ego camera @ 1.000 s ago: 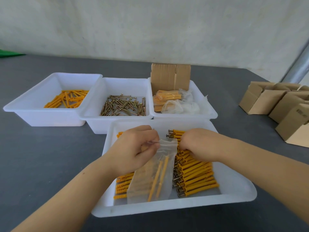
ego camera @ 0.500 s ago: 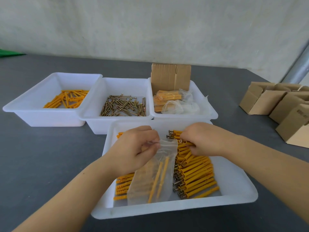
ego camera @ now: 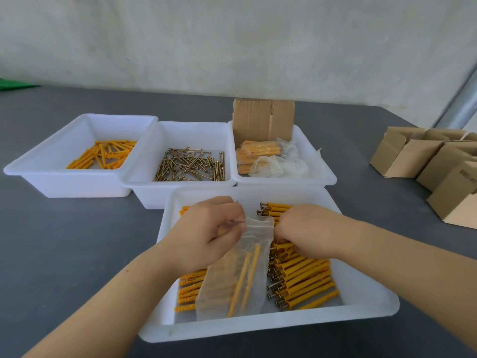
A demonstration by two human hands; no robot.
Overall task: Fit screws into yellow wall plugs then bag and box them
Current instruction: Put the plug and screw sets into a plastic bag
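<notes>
A clear plastic bag (ego camera: 232,288) with a few yellow plugs inside lies tilted over the near white tray (ego camera: 258,329). My left hand (ego camera: 206,236) pinches the bag's mouth at its left edge. My right hand (ego camera: 307,231) is curled right beside the mouth's right edge, apparently gripping plugs from the pile; its fingertips are hidden. Assembled plugs with screw heads (ego camera: 304,277) fill the tray in rows on both sides of the bag.
Three white bins stand behind the tray: bare yellow plugs (ego camera: 103,153) on the left, loose screws (ego camera: 191,166) in the middle, filled bags (ego camera: 260,153) and a flat cardboard box (ego camera: 263,118) on the right. Several folded cardboard boxes (ego camera: 426,156) sit at the table's right.
My right hand reached back into the pile, then came forward and left to the bag's mouth. My left hand and the bag have stayed put.
</notes>
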